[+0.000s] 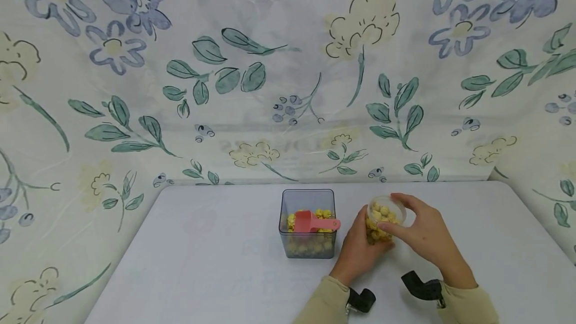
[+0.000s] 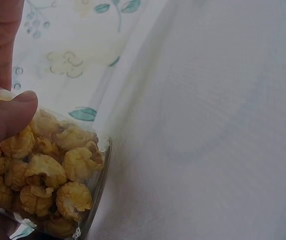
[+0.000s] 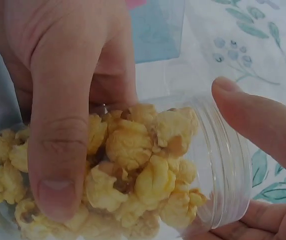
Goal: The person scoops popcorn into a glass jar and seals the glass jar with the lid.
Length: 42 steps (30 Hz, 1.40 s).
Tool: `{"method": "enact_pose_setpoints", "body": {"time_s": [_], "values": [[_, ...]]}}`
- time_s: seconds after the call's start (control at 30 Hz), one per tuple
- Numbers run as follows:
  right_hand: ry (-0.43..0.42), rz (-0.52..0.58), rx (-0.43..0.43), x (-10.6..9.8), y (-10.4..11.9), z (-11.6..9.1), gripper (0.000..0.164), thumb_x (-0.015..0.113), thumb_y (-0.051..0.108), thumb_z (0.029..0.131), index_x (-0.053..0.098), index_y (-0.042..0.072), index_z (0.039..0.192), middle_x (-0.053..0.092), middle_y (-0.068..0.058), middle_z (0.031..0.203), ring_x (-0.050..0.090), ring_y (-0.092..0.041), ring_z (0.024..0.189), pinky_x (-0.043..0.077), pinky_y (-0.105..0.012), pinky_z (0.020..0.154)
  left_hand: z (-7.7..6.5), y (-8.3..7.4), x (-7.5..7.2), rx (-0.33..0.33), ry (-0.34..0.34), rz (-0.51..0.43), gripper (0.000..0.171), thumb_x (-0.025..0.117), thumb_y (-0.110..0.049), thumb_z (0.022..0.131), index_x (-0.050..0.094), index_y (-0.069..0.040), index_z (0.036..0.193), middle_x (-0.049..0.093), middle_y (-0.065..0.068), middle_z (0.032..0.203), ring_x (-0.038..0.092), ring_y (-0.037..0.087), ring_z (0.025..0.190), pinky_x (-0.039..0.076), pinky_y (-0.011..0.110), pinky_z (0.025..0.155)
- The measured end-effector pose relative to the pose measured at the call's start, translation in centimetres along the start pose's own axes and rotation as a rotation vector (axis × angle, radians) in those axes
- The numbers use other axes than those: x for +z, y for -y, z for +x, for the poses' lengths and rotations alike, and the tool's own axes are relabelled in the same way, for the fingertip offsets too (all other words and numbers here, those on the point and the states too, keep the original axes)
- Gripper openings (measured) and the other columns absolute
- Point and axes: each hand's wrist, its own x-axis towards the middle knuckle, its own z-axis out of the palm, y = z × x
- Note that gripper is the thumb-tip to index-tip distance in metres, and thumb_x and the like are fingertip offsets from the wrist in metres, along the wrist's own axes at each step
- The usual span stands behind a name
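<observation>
A clear plastic jar (image 1: 378, 235) of yellow popcorn is held tilted above the right side of the table. The left hand (image 1: 360, 251) grips its body, the thumb (image 3: 57, 150) lying across the side in the right wrist view. Around the clear round lid (image 3: 235, 165) at the mouth, the right hand (image 1: 425, 231) has its thumb on one side and fingers on the other. Popcorn (image 2: 47, 170) packs the jar close up in the left wrist view, where the left thumb (image 2: 7, 120) presses on the wall.
Left of the hands stands a grey see-through bin (image 1: 310, 251) with popcorn inside. A pink scoop (image 1: 310, 222) lies on that popcorn, its handle over the bin's right rim. The white table (image 1: 202, 264) meets a flower-patterned cloth (image 1: 288, 89) at the back.
</observation>
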Motion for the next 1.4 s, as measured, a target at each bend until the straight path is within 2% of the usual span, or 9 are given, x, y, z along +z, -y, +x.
{"method": "enact_pose_setpoints", "body": {"time_s": [0.23,0.53,0.57,0.67,0.8,1.0,1.1,1.3,1.4], "values": [[0.018,0.028,-0.056,0.4,-0.6,0.4,0.082,0.072,0.051,0.074,0.042,0.005,0.134,0.047,-0.019,0.133,0.040,-0.038,0.124,0.034,-0.063,0.092,0.0,0.3,0.0,0.026,0.005,0.003,0.081,0.073,-0.037,0.079,0.023,-0.031,0.143,0.040,-0.014,0.135,0.039,0.005,0.124,0.032,0.037,0.106],[0.102,0.222,-0.134,0.5,-1.7,0.7,0.084,0.077,0.034,0.075,0.031,0.018,0.143,0.037,-0.004,0.144,0.028,-0.032,0.134,0.025,-0.063,0.100,0.1,0.5,0.0,0.044,0.001,0.012,0.082,0.072,-0.042,0.079,0.023,-0.030,0.143,0.040,-0.014,0.135,0.039,0.005,0.123,0.032,0.038,0.105],[0.110,0.258,-0.146,0.4,-1.9,0.7,0.083,0.077,0.031,0.076,0.030,0.020,0.143,0.036,-0.003,0.144,0.027,-0.029,0.134,0.024,-0.060,0.102,0.1,0.5,0.0,0.042,0.001,0.010,0.081,0.072,-0.041,0.078,0.024,-0.031,0.143,0.041,-0.015,0.134,0.039,0.005,0.123,0.032,0.038,0.105],[0.142,0.376,-0.194,0.3,-2.3,0.8,0.079,0.077,0.020,0.077,0.033,0.021,0.143,0.036,-0.001,0.144,0.026,-0.020,0.135,0.025,-0.037,0.109,0.1,0.5,0.0,0.026,-0.002,0.001,0.081,0.074,-0.039,0.078,0.024,-0.033,0.142,0.041,-0.016,0.134,0.038,0.003,0.123,0.031,0.038,0.106],[0.186,0.468,-0.228,0.3,-2.6,0.9,0.076,0.076,0.013,0.078,0.035,0.021,0.142,0.036,0.000,0.144,0.025,-0.010,0.135,0.025,-0.010,0.101,0.1,0.5,0.1,0.008,0.000,-0.002,0.084,0.074,-0.040,0.077,0.023,-0.033,0.143,0.038,-0.016,0.137,0.036,0.004,0.126,0.030,0.039,0.107],[0.166,0.464,-0.220,0.5,-2.8,0.9,0.073,0.076,0.014,0.077,0.039,0.019,0.140,0.040,0.000,0.142,0.028,-0.008,0.134,0.025,-0.008,0.099,0.1,0.5,0.2,0.004,0.006,-0.013,0.083,0.074,-0.037,0.078,0.023,-0.032,0.143,0.039,-0.016,0.136,0.036,0.003,0.125,0.030,0.039,0.107],[0.144,0.430,-0.207,0.6,-3.0,0.9,0.072,0.077,0.017,0.076,0.041,0.022,0.138,0.042,0.001,0.140,0.030,-0.007,0.132,0.025,-0.010,0.101,0.0,0.6,0.2,-0.005,0.007,-0.013,0.084,0.074,-0.038,0.078,0.023,-0.028,0.145,0.038,-0.015,0.137,0.036,0.004,0.126,0.029,0.039,0.107],[0.127,0.376,-0.173,0.6,-3.0,1.1,0.070,0.078,0.022,0.075,0.044,0.024,0.137,0.044,0.002,0.139,0.031,-0.011,0.133,0.022,-0.048,0.108,0.1,0.6,0.3,-0.008,0.000,-0.013,0.085,0.074,-0.039,0.078,0.023,-0.029,0.145,0.037,-0.015,0.138,0.035,0.005,0.127,0.029,0.039,0.107],[0.121,0.333,-0.165,0.5,-2.7,1.1,0.070,0.078,0.026,0.075,0.045,0.022,0.137,0.044,-0.001,0.139,0.030,-0.019,0.134,0.021,-0.057,0.105,0.1,0.7,0.2,-0.005,-0.003,-0.016,0.084,0.074,-0.038,0.078,0.023,-0.032,0.144,0.038,-0.015,0.137,0.036,0.004,0.126,0.030,0.039,0.106]]}}
